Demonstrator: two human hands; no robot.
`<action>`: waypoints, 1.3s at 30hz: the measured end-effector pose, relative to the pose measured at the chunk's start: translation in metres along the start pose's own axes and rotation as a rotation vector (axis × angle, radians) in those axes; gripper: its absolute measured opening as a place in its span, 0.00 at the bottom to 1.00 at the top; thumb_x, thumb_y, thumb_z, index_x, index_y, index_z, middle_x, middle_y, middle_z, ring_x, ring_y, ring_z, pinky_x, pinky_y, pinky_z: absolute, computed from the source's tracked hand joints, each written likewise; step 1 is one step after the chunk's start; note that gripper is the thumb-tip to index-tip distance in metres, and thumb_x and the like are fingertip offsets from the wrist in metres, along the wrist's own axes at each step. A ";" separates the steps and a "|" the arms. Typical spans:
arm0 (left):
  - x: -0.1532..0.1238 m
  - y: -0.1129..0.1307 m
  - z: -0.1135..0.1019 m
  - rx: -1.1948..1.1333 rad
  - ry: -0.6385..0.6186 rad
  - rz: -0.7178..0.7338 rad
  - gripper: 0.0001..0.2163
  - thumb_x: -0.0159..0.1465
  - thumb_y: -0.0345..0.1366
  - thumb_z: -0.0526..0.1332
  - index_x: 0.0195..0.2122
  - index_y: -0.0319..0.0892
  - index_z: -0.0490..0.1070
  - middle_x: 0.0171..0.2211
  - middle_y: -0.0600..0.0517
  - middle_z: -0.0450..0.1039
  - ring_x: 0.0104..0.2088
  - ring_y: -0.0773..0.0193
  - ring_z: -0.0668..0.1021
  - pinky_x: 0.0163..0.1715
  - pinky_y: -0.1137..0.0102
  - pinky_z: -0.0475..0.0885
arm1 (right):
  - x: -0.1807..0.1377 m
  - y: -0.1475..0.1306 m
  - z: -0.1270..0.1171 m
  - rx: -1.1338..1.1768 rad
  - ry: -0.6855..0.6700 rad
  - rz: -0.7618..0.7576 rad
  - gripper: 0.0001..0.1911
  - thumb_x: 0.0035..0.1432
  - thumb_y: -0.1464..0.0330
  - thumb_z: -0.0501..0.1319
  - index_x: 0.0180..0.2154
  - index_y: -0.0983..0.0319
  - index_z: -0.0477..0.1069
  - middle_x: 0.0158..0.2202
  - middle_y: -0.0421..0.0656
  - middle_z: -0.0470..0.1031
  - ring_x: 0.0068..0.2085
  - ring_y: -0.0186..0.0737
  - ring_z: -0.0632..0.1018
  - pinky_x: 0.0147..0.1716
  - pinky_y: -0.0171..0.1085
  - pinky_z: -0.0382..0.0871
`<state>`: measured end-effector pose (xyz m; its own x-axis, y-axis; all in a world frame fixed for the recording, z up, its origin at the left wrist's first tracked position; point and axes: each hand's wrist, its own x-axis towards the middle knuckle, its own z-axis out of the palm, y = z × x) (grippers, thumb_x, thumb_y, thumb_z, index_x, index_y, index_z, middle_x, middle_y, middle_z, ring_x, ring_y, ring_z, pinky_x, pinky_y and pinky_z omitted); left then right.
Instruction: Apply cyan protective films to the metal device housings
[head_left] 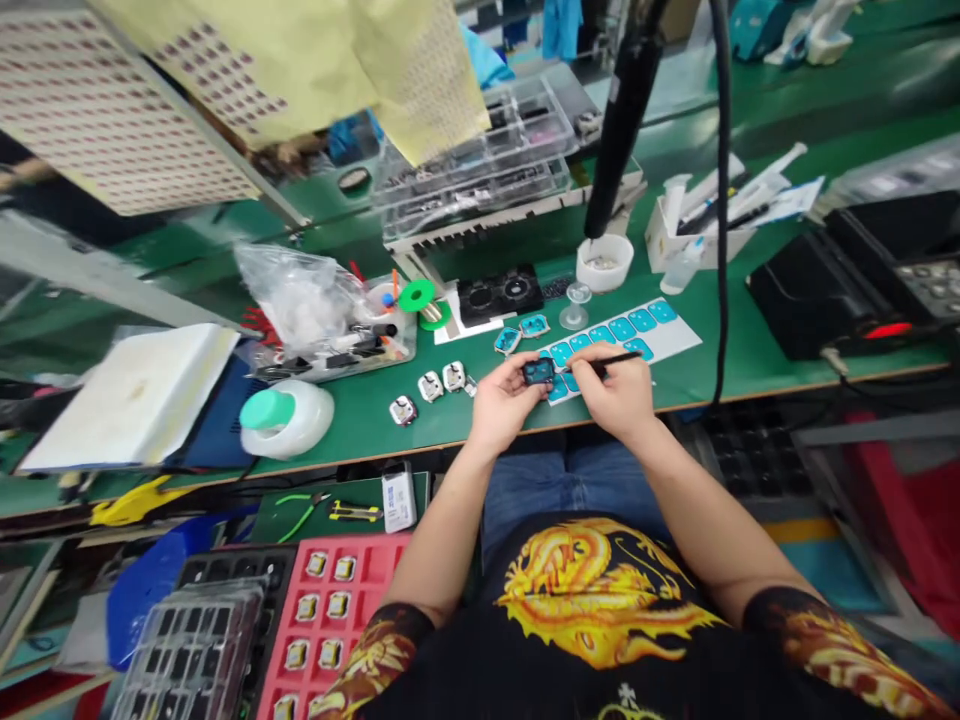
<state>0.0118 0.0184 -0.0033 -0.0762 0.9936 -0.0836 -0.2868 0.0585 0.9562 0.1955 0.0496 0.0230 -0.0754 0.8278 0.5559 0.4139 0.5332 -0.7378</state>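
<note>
My left hand (501, 402) is closed on a small dark watch-sized case (538, 371) with a bluish face, pinched between thumb and fingers. In my right hand (616, 392) is a thin black pen-like tool (621, 358), its fingertips close to the case. Under and beside both hands lies a white sheet of blue stickers (679, 340). Two blue-faced cases (507, 341) rest just beyond my left hand. Several small silvery watch-like cases (430, 386) sit on the green bench to its left.
Beyond the hands stand a white cup (604, 264), a green spool (417, 295) and a box of tools (694, 235). A white bottle (287, 418) is at the left. A black cable (723, 200) hangs on the right. Below left lies a red foam tray (360, 625).
</note>
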 end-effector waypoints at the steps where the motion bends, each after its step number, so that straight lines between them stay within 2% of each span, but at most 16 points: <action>1: 0.000 0.001 0.000 0.010 0.003 0.001 0.25 0.54 0.30 0.79 0.54 0.42 0.81 0.44 0.49 0.86 0.39 0.61 0.88 0.44 0.65 0.85 | 0.000 0.000 0.000 0.001 0.007 0.004 0.09 0.65 0.74 0.63 0.34 0.58 0.81 0.34 0.42 0.86 0.36 0.42 0.85 0.39 0.40 0.79; 6: -0.002 0.002 0.002 0.020 0.011 0.018 0.23 0.54 0.31 0.79 0.52 0.42 0.82 0.46 0.48 0.86 0.41 0.60 0.88 0.44 0.65 0.86 | -0.002 -0.005 0.002 -0.016 0.047 -0.080 0.09 0.67 0.73 0.63 0.36 0.58 0.82 0.35 0.42 0.86 0.37 0.41 0.85 0.40 0.41 0.79; 9: -0.004 0.004 0.003 0.005 0.023 0.017 0.24 0.54 0.31 0.79 0.53 0.42 0.81 0.45 0.48 0.86 0.41 0.60 0.88 0.45 0.64 0.86 | -0.002 -0.006 0.000 0.090 0.084 -0.067 0.09 0.69 0.72 0.64 0.37 0.57 0.82 0.37 0.42 0.86 0.39 0.42 0.85 0.42 0.42 0.79; 13: -0.005 0.006 0.003 0.014 0.029 0.017 0.24 0.55 0.33 0.80 0.54 0.42 0.80 0.44 0.48 0.85 0.40 0.60 0.87 0.44 0.63 0.86 | -0.002 0.005 0.000 0.240 0.226 0.133 0.09 0.70 0.68 0.65 0.37 0.56 0.83 0.37 0.42 0.85 0.40 0.42 0.84 0.40 0.42 0.78; 15: -0.005 0.005 0.002 0.023 0.022 0.020 0.25 0.56 0.34 0.80 0.54 0.42 0.80 0.43 0.49 0.84 0.39 0.61 0.87 0.43 0.63 0.86 | -0.002 0.014 0.003 0.294 0.272 0.262 0.08 0.69 0.66 0.66 0.37 0.57 0.84 0.35 0.42 0.84 0.36 0.41 0.83 0.36 0.41 0.77; 18: -0.004 0.001 0.001 0.044 0.025 0.031 0.26 0.56 0.36 0.80 0.55 0.43 0.79 0.42 0.50 0.83 0.38 0.62 0.85 0.42 0.63 0.85 | -0.003 0.024 0.006 0.348 0.268 0.386 0.08 0.68 0.63 0.67 0.38 0.58 0.83 0.32 0.41 0.82 0.28 0.37 0.77 0.27 0.37 0.71; 21: -0.007 -0.003 0.005 0.102 0.051 0.065 0.24 0.58 0.37 0.78 0.55 0.44 0.77 0.41 0.51 0.81 0.37 0.64 0.82 0.39 0.66 0.82 | -0.003 0.027 0.007 0.371 0.244 0.416 0.07 0.67 0.64 0.67 0.38 0.58 0.83 0.30 0.40 0.81 0.26 0.35 0.74 0.26 0.36 0.69; 23: -0.012 -0.001 0.007 0.215 0.075 0.134 0.21 0.61 0.37 0.75 0.55 0.44 0.76 0.43 0.51 0.79 0.35 0.65 0.79 0.36 0.69 0.78 | -0.003 0.025 0.006 0.367 0.236 0.417 0.07 0.67 0.64 0.67 0.38 0.59 0.83 0.31 0.40 0.82 0.28 0.35 0.76 0.28 0.36 0.71; 25: -0.017 0.006 0.006 0.437 0.122 0.251 0.18 0.63 0.36 0.73 0.54 0.45 0.77 0.46 0.49 0.77 0.35 0.66 0.77 0.36 0.69 0.76 | -0.003 0.023 0.004 0.358 0.223 0.425 0.07 0.66 0.65 0.67 0.37 0.59 0.84 0.32 0.41 0.83 0.29 0.36 0.78 0.30 0.37 0.73; 28: -0.018 0.022 -0.010 0.850 0.261 0.414 0.16 0.64 0.35 0.71 0.53 0.45 0.78 0.49 0.46 0.72 0.43 0.58 0.77 0.47 0.61 0.77 | -0.002 0.019 0.003 0.339 0.195 0.437 0.08 0.66 0.66 0.67 0.35 0.59 0.84 0.31 0.41 0.82 0.30 0.38 0.81 0.31 0.38 0.75; 31: -0.002 0.034 -0.035 1.136 0.378 0.437 0.15 0.63 0.35 0.71 0.52 0.43 0.78 0.48 0.43 0.69 0.53 0.45 0.75 0.60 0.50 0.73 | -0.001 0.016 0.003 0.292 0.172 0.427 0.09 0.66 0.65 0.66 0.34 0.59 0.83 0.29 0.41 0.82 0.30 0.39 0.82 0.32 0.38 0.78; 35: 0.022 0.036 -0.057 1.276 0.429 0.441 0.19 0.66 0.39 0.70 0.57 0.42 0.78 0.49 0.40 0.68 0.56 0.41 0.73 0.62 0.46 0.70 | -0.001 0.017 0.003 0.270 0.165 0.417 0.08 0.65 0.65 0.66 0.35 0.60 0.84 0.28 0.41 0.81 0.30 0.40 0.83 0.33 0.39 0.79; 39: 0.017 0.030 -0.058 1.245 0.463 0.541 0.20 0.70 0.41 0.68 0.60 0.40 0.78 0.50 0.40 0.69 0.55 0.44 0.74 0.61 0.51 0.70 | -0.002 0.018 0.002 0.303 0.175 0.433 0.07 0.65 0.66 0.67 0.35 0.59 0.84 0.29 0.41 0.82 0.31 0.39 0.83 0.34 0.39 0.79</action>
<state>-0.0536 0.0314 0.0078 -0.2715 0.8144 0.5129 0.8670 -0.0244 0.4977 0.2014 0.0579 0.0081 0.2057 0.9550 0.2137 0.0922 0.1984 -0.9758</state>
